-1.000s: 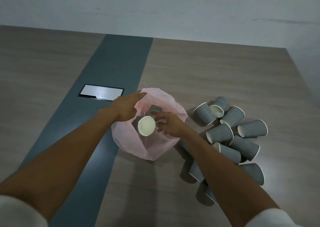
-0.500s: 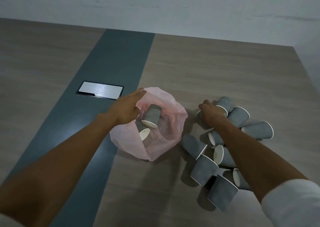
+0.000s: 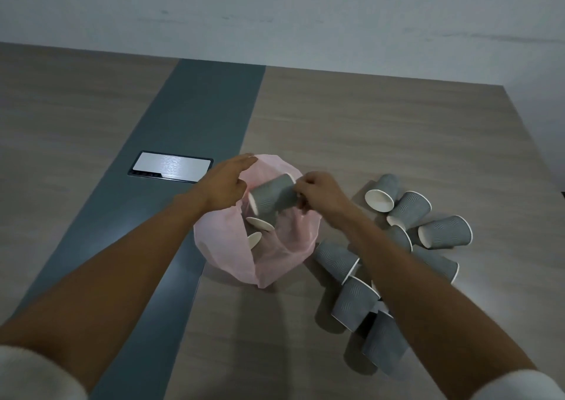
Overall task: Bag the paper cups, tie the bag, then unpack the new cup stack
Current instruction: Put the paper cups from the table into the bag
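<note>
A pink plastic bag lies open on the table in the middle of the view. My left hand holds its far left rim open. My right hand grips the base of a grey ribbed paper cup, held on its side over the bag's mouth, white rim pointing left. White rims of two cups show inside the bag. Several more grey cups lie scattered on the table to the right of the bag, some hidden under my right forearm.
The wooden table has a dark grey strip running down its middle, with a silver cable hatch set in it left of the bag. The table's right edge runs close to the cup pile. A pale wall stands behind.
My right hand reached right to the cup pile, took a cup and has carried it back over the bag. My left hand has stayed on the bag's rim.
</note>
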The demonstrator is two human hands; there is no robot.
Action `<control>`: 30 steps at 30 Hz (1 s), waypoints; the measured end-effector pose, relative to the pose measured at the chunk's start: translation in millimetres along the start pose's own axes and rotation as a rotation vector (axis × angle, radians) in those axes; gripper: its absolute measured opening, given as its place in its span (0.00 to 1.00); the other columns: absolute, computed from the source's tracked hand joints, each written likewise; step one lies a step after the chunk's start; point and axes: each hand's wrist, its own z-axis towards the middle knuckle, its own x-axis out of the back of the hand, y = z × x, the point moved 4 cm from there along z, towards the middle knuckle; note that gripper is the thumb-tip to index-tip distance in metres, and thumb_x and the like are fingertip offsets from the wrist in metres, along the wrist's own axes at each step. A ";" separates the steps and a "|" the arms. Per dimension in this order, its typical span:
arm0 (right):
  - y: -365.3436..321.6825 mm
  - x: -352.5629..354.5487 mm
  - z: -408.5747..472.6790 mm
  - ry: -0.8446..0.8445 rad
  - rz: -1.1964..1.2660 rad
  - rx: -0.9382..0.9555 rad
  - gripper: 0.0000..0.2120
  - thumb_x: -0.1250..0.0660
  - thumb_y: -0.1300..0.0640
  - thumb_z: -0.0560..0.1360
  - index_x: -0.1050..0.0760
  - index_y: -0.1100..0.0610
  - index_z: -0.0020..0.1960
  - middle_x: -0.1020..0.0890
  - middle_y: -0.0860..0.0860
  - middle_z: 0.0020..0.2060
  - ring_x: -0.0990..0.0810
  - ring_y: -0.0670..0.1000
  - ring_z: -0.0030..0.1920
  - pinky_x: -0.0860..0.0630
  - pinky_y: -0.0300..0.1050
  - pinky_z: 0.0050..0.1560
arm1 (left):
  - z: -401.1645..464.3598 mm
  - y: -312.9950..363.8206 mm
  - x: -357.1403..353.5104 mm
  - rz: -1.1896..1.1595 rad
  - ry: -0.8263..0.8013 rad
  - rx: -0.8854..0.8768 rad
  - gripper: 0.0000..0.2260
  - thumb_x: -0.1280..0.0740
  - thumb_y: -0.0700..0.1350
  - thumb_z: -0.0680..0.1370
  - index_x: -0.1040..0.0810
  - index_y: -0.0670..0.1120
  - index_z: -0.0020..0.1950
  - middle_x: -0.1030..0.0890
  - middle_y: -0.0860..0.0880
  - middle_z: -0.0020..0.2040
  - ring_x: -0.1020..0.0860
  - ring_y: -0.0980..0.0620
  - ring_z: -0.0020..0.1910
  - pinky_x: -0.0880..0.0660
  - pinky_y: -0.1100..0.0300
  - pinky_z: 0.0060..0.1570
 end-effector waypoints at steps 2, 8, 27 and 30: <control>14.4 -30.2 0.7 -0.119 0.209 -0.058 0.04 0.33 0.69 0.78 0.20 0.63 0.47 0.15 0.58 0.41 0.14 0.55 0.42 0.16 0.51 0.49 | 1.4 4.7 2.8 0.002 0.001 0.001 0.29 0.39 0.33 0.79 0.36 0.46 0.80 0.39 0.51 0.82 0.35 0.46 0.77 0.29 0.52 0.68; 48.9 21.4 11.1 0.231 -0.307 -0.103 0.10 0.39 0.65 0.76 0.21 0.64 0.52 0.15 0.62 0.51 0.13 0.61 0.46 0.16 0.55 0.46 | -0.9 7.6 2.6 0.078 0.002 0.010 0.30 0.38 0.36 0.79 0.37 0.48 0.81 0.40 0.54 0.82 0.36 0.48 0.78 0.36 0.51 0.74; 74.9 158.4 42.0 0.674 -1.088 0.141 0.19 0.28 0.62 0.67 0.21 0.60 0.58 0.18 0.62 0.51 0.21 0.66 0.51 0.28 0.55 0.53 | 5.2 11.5 -8.2 0.332 0.124 -0.050 0.24 0.38 0.42 0.81 0.34 0.52 0.78 0.36 0.55 0.79 0.22 0.40 0.64 0.24 0.44 0.56; 41.8 136.3 37.1 0.594 -0.458 0.287 0.08 0.34 0.60 0.73 0.17 0.59 0.48 0.16 0.56 0.41 0.20 0.57 0.42 0.26 0.49 0.44 | 9.0 12.3 -9.8 0.294 0.090 -0.081 0.28 0.38 0.39 0.80 0.37 0.51 0.80 0.39 0.55 0.81 0.26 0.42 0.69 0.25 0.44 0.60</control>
